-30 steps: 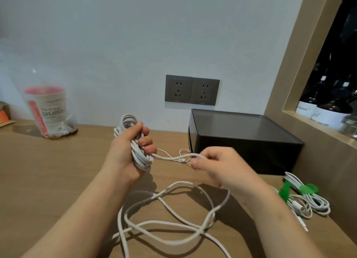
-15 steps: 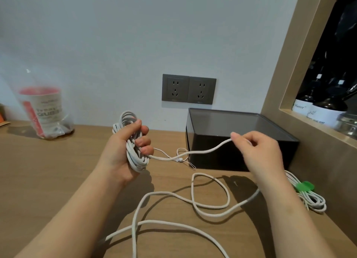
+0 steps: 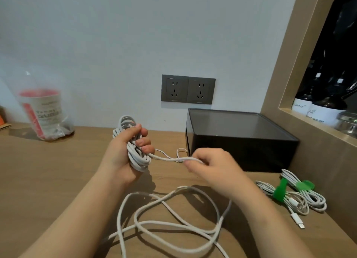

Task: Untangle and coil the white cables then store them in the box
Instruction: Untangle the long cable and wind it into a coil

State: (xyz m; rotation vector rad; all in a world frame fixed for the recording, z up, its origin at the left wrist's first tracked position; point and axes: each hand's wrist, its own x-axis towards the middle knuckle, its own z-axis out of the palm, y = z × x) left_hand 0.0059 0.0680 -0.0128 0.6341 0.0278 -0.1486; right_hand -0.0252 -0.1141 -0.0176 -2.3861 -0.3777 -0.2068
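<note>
The left hand (image 3: 123,153) grasps a coiled bundle of white cable (image 3: 138,160) above the table (image 3: 38,176). The right hand (image 3: 218,167) pinches the strand leading out of that bundle, in front of the black box (image 3: 241,142) at the far right. The slack (image 3: 174,226) lies looped on the near table, with two tied cables (image 3: 301,197) to its right.

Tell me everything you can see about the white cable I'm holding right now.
The white cable looks like smooth, round, plastic-sheathed cord. Part of it is wound into a many-looped coil gripped in the left hand. A short stretch runs from the coil to the right hand, which pinches it. The rest lies in loose overlapping loops on the wooden desk, between the forearms. I can't make out its ends.
</note>
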